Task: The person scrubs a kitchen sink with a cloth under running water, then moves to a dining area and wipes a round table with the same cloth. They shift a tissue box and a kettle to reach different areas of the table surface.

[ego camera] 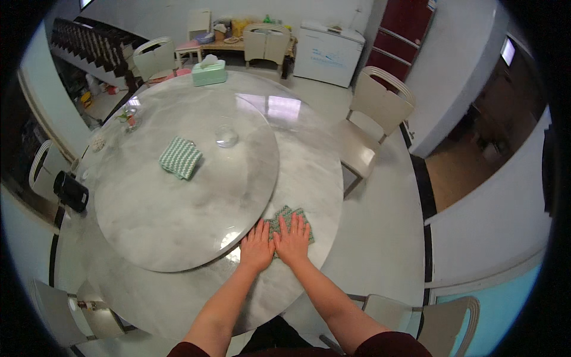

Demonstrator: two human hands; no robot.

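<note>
A green-and-white patterned cloth lies flat on the outer ring of a round marble-patterned table. My right hand rests palm down on this cloth, fingers spread. Beside it, my left hand presses flat at the cloth's left edge, close to the rim of the raised turntable; its fingers point away from me. Both hands partly hide the cloth, and neither curls around it. On the turntable sit a folded cloth of similar green-and-white pattern and a clear glass vessel.
A green tissue box stands at the table's far side. Along the left are a small plant in glass and a black container. Chairs surround the table, one at the right. A white chest freezer stands behind.
</note>
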